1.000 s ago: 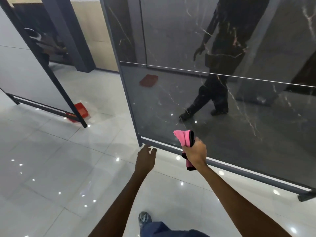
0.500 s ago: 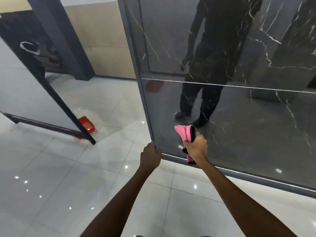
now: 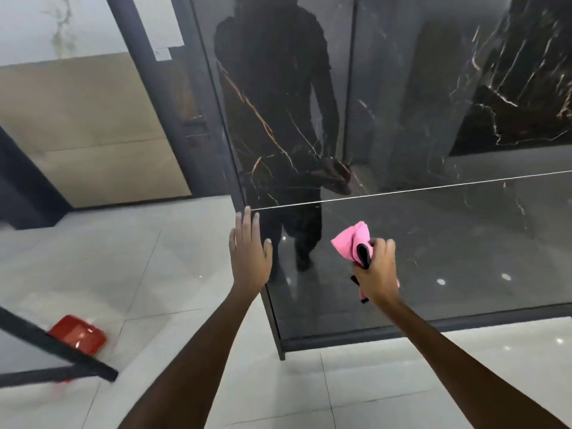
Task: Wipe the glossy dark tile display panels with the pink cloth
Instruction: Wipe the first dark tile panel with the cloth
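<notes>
Pale polished floor tiles [image 3: 130,274] fill the left, where a red object [image 3: 77,334] lies by a dark frame rail. Further right, the left hand [image 3: 249,255] is spread flat, fingers straight, at the panel's left edge. The glossy dark panel [image 3: 448,243] stands upright beyond. The right hand [image 3: 376,270] grips the bunched pink cloth [image 3: 353,241] just before the glass, contact unclear. Wiping here looks barely begun; most of the surface seems left.

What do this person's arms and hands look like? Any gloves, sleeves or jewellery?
Both forearms are bare right down to the bottom of the picture, with no sleeves showing. The left hand and the right hand wear no gloves, and no rings, watch or bracelet can be seen on the fingers or wrists. No markings show.
</notes>
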{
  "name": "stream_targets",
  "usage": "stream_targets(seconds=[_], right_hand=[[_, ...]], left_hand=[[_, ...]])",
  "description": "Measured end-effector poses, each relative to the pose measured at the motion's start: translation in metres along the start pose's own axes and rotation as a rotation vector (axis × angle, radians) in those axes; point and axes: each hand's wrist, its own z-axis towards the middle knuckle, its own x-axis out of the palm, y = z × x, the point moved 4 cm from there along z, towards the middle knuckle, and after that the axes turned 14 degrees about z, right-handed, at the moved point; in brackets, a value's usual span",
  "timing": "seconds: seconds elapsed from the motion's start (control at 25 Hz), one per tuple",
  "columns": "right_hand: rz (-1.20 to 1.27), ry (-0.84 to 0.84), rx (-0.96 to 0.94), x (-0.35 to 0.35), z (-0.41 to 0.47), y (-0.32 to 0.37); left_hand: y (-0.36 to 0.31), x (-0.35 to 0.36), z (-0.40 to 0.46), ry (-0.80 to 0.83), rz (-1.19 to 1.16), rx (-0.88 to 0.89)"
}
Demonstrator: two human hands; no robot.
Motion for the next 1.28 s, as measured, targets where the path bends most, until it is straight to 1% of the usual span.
stream_targets(seconds=[0.08,0.2,0.32,0.36,0.4,0.44,0.52,0.56,0.6,0.64,0.68,0.72,0.76,0.8,0.84,0.88,0.96,1.0,1.04,1.08,1.12,1.16,1.2,1.24,1.28], right_hand=[[-0.062,-0.066,-0.086,0.007,0.029,0.006],[-0.114,-0.203,-0.341,0.011,0.087,0.014],[-0.147,-0.369,-0.594,0.022,0.135,0.005],[-0.180,-0.387,-0.698,0.037,0.139,-0.005],[-0.237,-0.352,-0.796,0.060,0.135,-0.021],[-0.349,-0.231,-0.929,0.090,0.122,-0.041],[-0.749,0.123,-1.352,0.136,0.080,-0.087],[-0.927,0.274,-1.485,0.138,0.076,-0.105],[-0.973,0.275,-1.579,0.130,0.083,-0.102],[-0.891,0.148,-1.583,0.115,0.097,-0.083],[-0.755,-0.022,-1.467,0.096,0.113,-0.053],[-0.610,-0.205,-1.309,0.078,0.130,-0.021],[-0.480,-0.316,-1.170,0.068,0.138,0.001],[-0.410,-0.369,-1.123,0.075,0.136,0.008],[-0.420,-0.360,-1.161,0.098,0.126,-0.002],[-0.532,-0.266,-1.267,0.134,0.112,-0.028],[-0.979,0.018,-1.557,0.201,0.069,-0.108],[-1.165,0.134,-1.605,0.208,0.061,-0.135],[-1.255,0.136,-1.641,0.199,0.070,-0.139],[-1.193,-0.009,-1.677,0.181,0.085,-0.120],[-1.000,-0.192,-1.556,0.154,0.102,-0.086],[-0.707,-0.385,-1.354,0.122,0.118,-0.043],[-0.438,-0.447,-1.172,0.101,0.124,-0.009],[-0.265,-0.464,-1.131,0.098,0.124,0.007],[-0.222,-0.477,-1.190,0.116,0.119,0.003]], left_hand=[[0.006,0.007,0.037,-0.102,0.064,0.159],[0.014,0.035,0.079,-0.261,0.163,0.330],[0.024,0.063,0.096,-0.492,0.279,0.375],[0.026,0.070,0.099,-0.568,0.300,0.376],[0.026,0.075,0.102,-0.633,0.314,0.377],[0.026,0.077,0.103,-0.691,0.322,0.379],[0.025,0.076,0.102,-0.769,0.333,0.385],[0.025,0.074,0.102,-0.784,0.335,0.391],[0.025,0.074,0.102,-0.792,0.342,0.399],[0.027,0.074,0.101,-0.807,0.356,0.406],[0.027,0.075,0.102,-0.821,0.365,0.409],[0.027,0.075,0.104,-0.831,0.361,0.412],[0.027,0.076,0.105,-0.842,0.349,0.416],[0.027,0.077,0.106,-0.857,0.338,0.426],[0.029,0.078,0.105,-0.873,0.325,0.440],[0.030,0.077,0.106,-0.882,0.311,0.459],[0.037,0.078,0.106,-0.902,0.329,0.524],[0.042,0.080,0.105,-0.917,0.359,0.556],[0.045,0.082,0.106,-0.927,0.384,0.581],[0.047,0.083,0.107,-0.936,0.392,0.596],[0.048,0.084,0.108,-0.944,0.383,0.596],[0.049,0.085,0.108,-0.954,0.367,0.593],[0.049,0.085,0.109,-0.962,0.357,0.592],[0.048,0.085,0.110,-0.974,0.358,0.590],[0.048,0.085,0.110,-0.994,0.369,0.582]])
